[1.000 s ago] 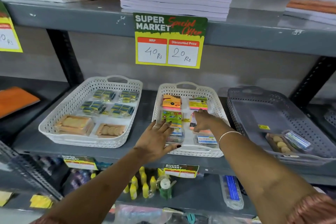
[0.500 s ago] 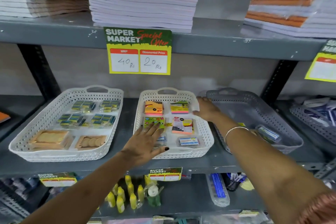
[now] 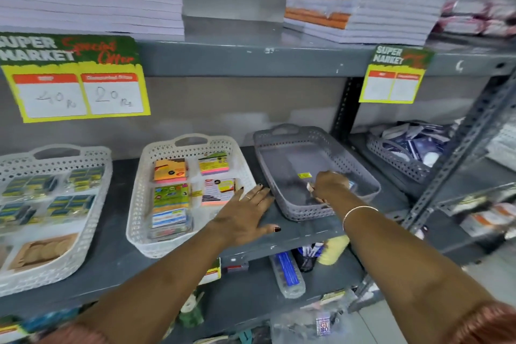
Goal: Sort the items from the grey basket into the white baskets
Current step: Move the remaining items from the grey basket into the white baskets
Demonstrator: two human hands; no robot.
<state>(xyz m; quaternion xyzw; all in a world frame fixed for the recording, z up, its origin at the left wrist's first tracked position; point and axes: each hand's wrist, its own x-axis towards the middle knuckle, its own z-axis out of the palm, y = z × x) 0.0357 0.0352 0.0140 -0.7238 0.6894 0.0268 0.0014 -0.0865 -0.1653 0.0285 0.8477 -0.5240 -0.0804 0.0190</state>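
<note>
The grey basket [image 3: 290,159] stands on the shelf, right of two white baskets. My right hand [image 3: 331,184] is down in its near right corner, fingers curled around a clear pack of brown discs [image 3: 310,188] that is mostly hidden under the hand. My left hand [image 3: 245,218] lies flat on the shelf with fingers apart, between the grey basket and the middle white basket [image 3: 134,220]. That basket holds sticky-note pads [image 3: 170,170] and small card packs. The left white basket [image 3: 92,232] holds small green-blue packs and packs of brown discs.
A second grey basket [image 3: 399,165] with dark packets sits past the upright post at the right. Stacks of paper fill the shelf above, with a price sign [image 3: 78,78] hanging from its edge. The shelf below holds a yellow bottle [image 3: 333,250] and a clear case [image 3: 287,271].
My right hand left the middle white basket and moved right, down into the grey basket's near corner. My left hand slid right onto the bare shelf. The view turned to the right.
</note>
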